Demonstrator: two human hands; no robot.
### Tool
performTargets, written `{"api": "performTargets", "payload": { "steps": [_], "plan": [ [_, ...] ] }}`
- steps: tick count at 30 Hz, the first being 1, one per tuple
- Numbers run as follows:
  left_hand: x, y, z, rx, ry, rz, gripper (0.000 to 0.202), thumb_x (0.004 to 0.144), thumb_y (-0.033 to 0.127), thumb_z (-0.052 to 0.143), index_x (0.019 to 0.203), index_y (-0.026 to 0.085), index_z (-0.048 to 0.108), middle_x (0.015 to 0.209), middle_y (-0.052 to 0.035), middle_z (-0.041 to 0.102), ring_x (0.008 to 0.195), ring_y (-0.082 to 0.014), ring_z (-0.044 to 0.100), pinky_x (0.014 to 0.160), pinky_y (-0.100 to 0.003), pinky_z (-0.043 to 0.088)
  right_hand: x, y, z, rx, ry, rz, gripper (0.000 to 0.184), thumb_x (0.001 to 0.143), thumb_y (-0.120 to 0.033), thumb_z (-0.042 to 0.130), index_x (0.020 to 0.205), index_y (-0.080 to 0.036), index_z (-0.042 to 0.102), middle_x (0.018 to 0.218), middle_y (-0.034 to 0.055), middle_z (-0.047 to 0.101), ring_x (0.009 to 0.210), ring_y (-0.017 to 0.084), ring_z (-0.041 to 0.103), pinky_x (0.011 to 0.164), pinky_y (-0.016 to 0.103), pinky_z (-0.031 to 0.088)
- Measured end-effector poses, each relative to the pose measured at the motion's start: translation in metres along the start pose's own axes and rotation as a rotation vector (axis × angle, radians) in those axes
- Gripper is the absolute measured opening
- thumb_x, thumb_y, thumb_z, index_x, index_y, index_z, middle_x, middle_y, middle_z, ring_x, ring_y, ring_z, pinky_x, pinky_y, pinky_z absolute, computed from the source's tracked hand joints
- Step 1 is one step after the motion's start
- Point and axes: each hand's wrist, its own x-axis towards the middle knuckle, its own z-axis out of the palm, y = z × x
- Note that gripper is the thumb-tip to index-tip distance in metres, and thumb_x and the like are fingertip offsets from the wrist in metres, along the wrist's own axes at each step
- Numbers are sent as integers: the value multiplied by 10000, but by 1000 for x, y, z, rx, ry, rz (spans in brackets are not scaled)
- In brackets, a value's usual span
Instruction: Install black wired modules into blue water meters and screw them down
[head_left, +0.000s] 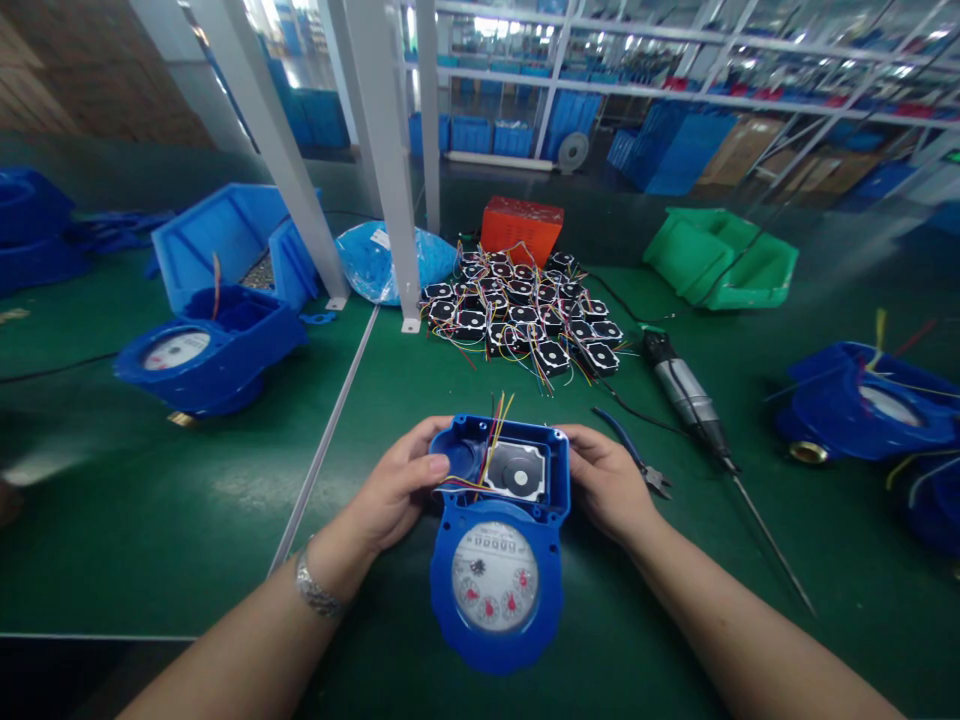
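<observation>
A blue water meter point(445, 575) is held between my two hands, its round dial facing up toward me. My left hand point(401, 485) grips the left side of its box part, the thumb over the rim. Against the box's right side my right hand point(611, 480) is closed, its fingertips partly hidden behind the wall. Inside the box sits a black and white motor module point(517, 470), and red, yellow and dark wires point(495, 440) stick up beside it. Beyond the meter lies a pile of similar wired modules point(521, 315).
On the right lie blue-handled cutters point(626, 440), an electric screwdriver point(686, 395) with a long shaft, and more blue meters point(877, 400). Another meter point(210, 350) stands left near a blue bin point(195, 240). Metal posts point(382, 150), an orange box point(523, 228) and a green bin point(720, 260) stand farther back.
</observation>
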Motion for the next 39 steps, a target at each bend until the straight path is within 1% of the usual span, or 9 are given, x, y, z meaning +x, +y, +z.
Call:
{"api": "performTargets", "payload": {
  "steps": [6,11,16,21,27,32,34,37,39],
  "plan": [
    [2,-6,-5,16,36,20,459,597,312,706,1002,155,557,819,-41,639,663,-140,583,613,-235,450,3,1,2,4,18,14,398,660,-436,675,885,-131,555,572,-1,560,502,80,535,504,174,463],
    [3,-4,-4,11,23,41,434,586,306,717,965,155,568,796,-25,638,657,-126,580,614,-219,444,4,3,2,11,19,15,381,667,-430,673,871,-133,548,585,-11,559,497,65,533,492,151,455],
    [2,-1,-3,16,25,35,484,551,331,740,960,149,556,793,-27,630,654,-133,574,601,-224,438,4,3,1,12,-10,15,385,671,-428,668,876,-129,539,572,-12,556,489,76,536,500,169,462],
    [1,-1,-2,36,23,28,524,543,337,741,985,145,537,787,-30,617,634,-132,560,580,-228,426,4,2,2,3,6,29,429,650,-451,677,890,-130,526,548,-18,542,475,72,519,471,160,442],
    [2,-5,-1,29,100,37,443,570,327,734,936,144,567,745,-14,627,620,-118,564,588,-215,439,4,3,5,-2,-1,86,481,693,-502,617,984,-139,496,599,-14,540,507,73,518,505,176,448],
    [3,-6,2,0,176,38,428,565,321,749,920,142,590,711,-8,639,593,-105,567,578,-198,456,-3,4,8,4,-67,103,613,738,-573,528,1159,-149,391,707,10,548,604,92,543,600,210,454],
    [2,-4,5,-17,219,27,418,544,322,764,885,146,596,671,1,639,573,-107,569,569,-199,466,-7,3,9,-24,-121,74,720,730,-611,508,1241,-144,311,788,32,550,683,100,546,672,229,447],
    [2,-1,7,-42,316,30,429,455,315,810,788,154,592,595,27,625,538,-110,567,547,-195,475,-11,4,10,-64,-232,9,912,687,-665,510,1342,-135,161,898,62,531,798,120,526,805,287,414],
    [2,-1,6,-35,357,25,480,418,330,826,802,171,584,596,38,631,543,-115,569,547,-197,481,-13,4,12,-79,-277,-13,1002,659,-682,523,1373,-136,82,970,87,516,845,136,510,849,322,391]
  ]
}}
